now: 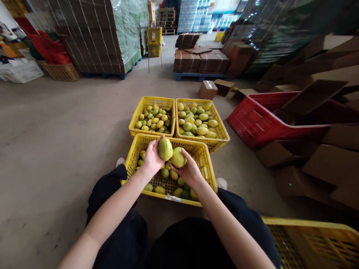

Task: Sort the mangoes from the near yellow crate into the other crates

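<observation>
A bare, smooth grey concrete floor (56, 142) spreads through a warehouse lined with pallets of flattened brown cardboard (92, 37) wrapped in clear film. Loose cardboard boxes (322, 168) lie heaped to the right beside a red plastic lattice crate (252, 123). Three yellow plastic crates with perforated walls sit together on the floor: the near crate (206, 168) just before the person's knees, two far crates (146, 104) behind it, all holding rounded green-yellow fruit. Above the near crate, the left hand (153, 158) has its fingers curled closed round one oval, matte green fruit (165, 148). The right hand (190, 172) cups a second, paler fruit (178, 157) from below, touching the first.
</observation>
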Tool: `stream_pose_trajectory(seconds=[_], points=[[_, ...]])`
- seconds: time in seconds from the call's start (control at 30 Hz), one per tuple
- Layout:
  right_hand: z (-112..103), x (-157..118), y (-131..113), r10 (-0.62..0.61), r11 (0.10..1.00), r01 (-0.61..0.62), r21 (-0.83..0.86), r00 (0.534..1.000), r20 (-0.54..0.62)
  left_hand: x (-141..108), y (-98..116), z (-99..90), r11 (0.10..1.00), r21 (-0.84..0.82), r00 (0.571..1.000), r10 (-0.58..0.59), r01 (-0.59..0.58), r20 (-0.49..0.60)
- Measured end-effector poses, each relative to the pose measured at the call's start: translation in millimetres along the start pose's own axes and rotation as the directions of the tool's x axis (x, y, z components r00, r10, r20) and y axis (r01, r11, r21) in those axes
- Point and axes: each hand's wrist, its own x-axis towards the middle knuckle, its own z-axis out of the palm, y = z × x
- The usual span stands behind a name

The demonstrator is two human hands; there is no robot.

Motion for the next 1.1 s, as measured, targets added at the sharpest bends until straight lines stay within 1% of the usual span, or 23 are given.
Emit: stream_pose_trajectory(seconds=[0.03, 0.1, 0.2, 0.23, 0.3, 0.37, 0.5, 0.63, 0.73, 0.8, 0.87, 0.93, 1.0, 1.03, 1.1], points=[[-0.9, 0.4, 1.1, -0.038, 0.999, 0.038, -0.01, 0.999, 0.033, -0.7, 0.9, 0.3, 1.0, 0.011, 1.0, 0.017, -0.017, 0.017], [-2.3, 0.2, 2.4, -0.153, 0.987, 0.157, -0.036, 0.983, 0.102, -1.2, 1.5, 0.7, 0.997, 0.042, 0.998, 0.059, -0.06, 0.029], [-3.1, -2.2, 1.7, -0.357, 0.918, 0.379, -0.115, 0.918, 0.175, 0.7, -0.6, 0.3, 0.987, 0.09, 0.991, 0.132, -0.134, 0.023], [-3.2, -3.2, 1.0, -0.395, 0.893, 0.425, -0.147, 0.897, 0.197, 1.8, -1.7, -0.1, 0.985, 0.1, 0.99, 0.141, -0.143, 0.027], [-3.6, -4.3, -0.5, -0.421, 0.867, 0.465, -0.182, 0.877, 0.234, 3.9, -3.6, -1.3, 0.987, 0.097, 0.992, 0.121, -0.124, 0.039], [-4.3, -3.9, -1.9, -0.408, 0.88, 0.449, -0.156, 0.882, 0.234, 4.9, -4.4, -2.4, 0.995, 0.072, 0.997, 0.065, -0.068, 0.041], [-6.5, -1.4, -6.9, -0.329, 0.941, 0.337, -0.023, 0.929, 0.167, 3.5, -2.9, -2.7, 0.999, -0.012, 0.998, -0.042, 0.043, 0.046], [-8.6, -2.6, -15.5, -0.251, 0.966, 0.239, 0.093, 0.956, 0.153, 0.9, 2.4, -1.9, 0.988, -0.12, 0.993, -0.085, 0.095, 0.087], [-10.1, -4.5, -18.9, -0.161, 0.982, 0.137, 0.132, 0.967, 0.196, -2.7, 7.5, -3.3, 0.969, -0.19, 0.98, -0.131, 0.158, 0.148], [-11.8, -4.9, -18.3, -0.145, 0.976, 0.102, 0.194, 0.964, 0.223, -5.6, 9.8, -5.2, 0.955, -0.214, 0.964, -0.158, 0.204, 0.215], [-13.9, -4.7, -16.6, -0.143, 0.959, 0.08, 0.273, 0.965, 0.219, -7.6, 10.1, -7.1, 0.953, -0.216, 0.955, -0.154, 0.212, 0.255], [-15.4, -4.5, -15.1, -0.136, 0.941, 0.062, 0.332, 0.969, 0.207, -7.8, 8.6, -7.8, 0.96, -0.229, 0.971, -0.112, 0.161, 0.213], [-15.5, -4.6, -14.6, -0.129, 0.934, 0.044, 0.356, 0.967, 0.22, -6.4, 6.5, -7.1, 0.964, -0.247, 0.989, -0.069, 0.101, 0.134], [-14.9, -4.8, -14.6, -0.128, 0.932, 0.036, 0.361, 0.964, 0.233, -5.4, 5.6, -6.3, 0.964, -0.25, 0.993, -0.063, 0.087, 0.102], [-13.0, -5.2, -15.0, -0.126, 0.931, 0.028, 0.364, 0.96, 0.25, -3.5, 4.5, -4.6, 0.967, -0.234, 0.994, -0.082, 0.097, 0.072]])
